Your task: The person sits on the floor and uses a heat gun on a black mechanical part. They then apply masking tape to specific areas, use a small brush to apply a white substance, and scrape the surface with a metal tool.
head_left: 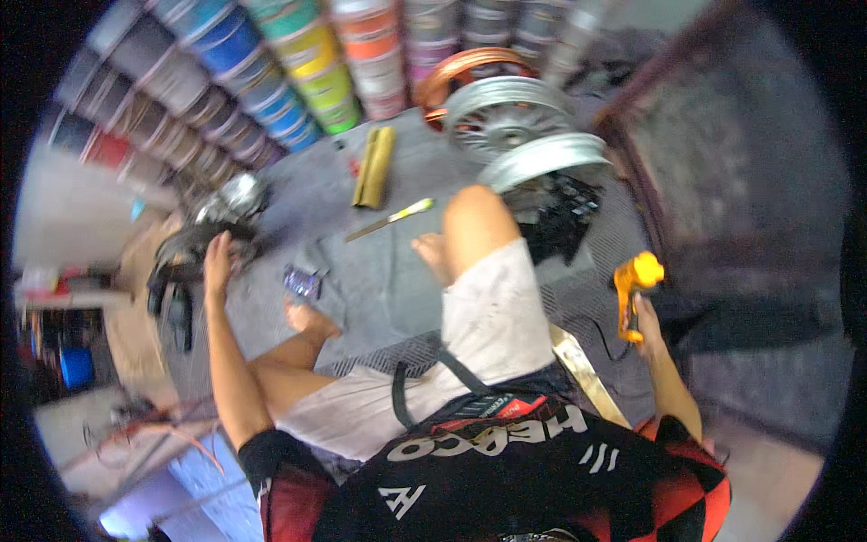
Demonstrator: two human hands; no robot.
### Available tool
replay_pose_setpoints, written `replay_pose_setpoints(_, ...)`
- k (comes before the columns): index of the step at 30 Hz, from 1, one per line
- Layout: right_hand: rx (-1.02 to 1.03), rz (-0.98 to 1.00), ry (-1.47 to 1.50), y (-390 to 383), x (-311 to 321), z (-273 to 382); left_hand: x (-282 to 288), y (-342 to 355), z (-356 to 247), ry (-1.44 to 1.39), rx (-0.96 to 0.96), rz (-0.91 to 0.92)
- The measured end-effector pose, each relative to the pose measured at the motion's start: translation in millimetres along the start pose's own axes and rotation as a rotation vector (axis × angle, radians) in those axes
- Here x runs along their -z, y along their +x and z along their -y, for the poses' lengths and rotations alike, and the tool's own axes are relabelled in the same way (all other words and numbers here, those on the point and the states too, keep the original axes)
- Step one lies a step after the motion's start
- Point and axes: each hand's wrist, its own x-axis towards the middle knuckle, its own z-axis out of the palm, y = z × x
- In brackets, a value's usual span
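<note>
Right hand (647,318) out at the right, wrapped round the grip of a yellow heat gun (625,282), left hand (219,262) away at the left, fingers extended, loosely open by a black part (185,244), contact too blurred to tell.

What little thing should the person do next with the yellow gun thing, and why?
Perhaps bring the yellow gun-shaped tool in toward the middle: the right hand grips it far out to the right, while the open left hand is by the dark bulky part, across on the left.
</note>
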Motion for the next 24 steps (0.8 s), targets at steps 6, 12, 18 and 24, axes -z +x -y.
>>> replay_pose_setpoints(6, 0.198, -0.088, 0.045, -109, 70, 101, 2, -90, 68, -0.053, 0.015, 0.153)
replay_pose_setpoints(12, 0.325, -0.179, -0.603, -85, 55, 84, 14, -126, 60, -0.213, 0.041, 0.081)
replay_pose_setpoints(18, 0.249, -0.167, -0.14, -56, 18, 43, 29, -176, 58, -0.159, 0.042, 0.122)
replay_pose_setpoints(24, 0.178, -0.209, 0.014, -52, 3, 30, 23, -190, 70, -0.136, 0.132, 0.221)
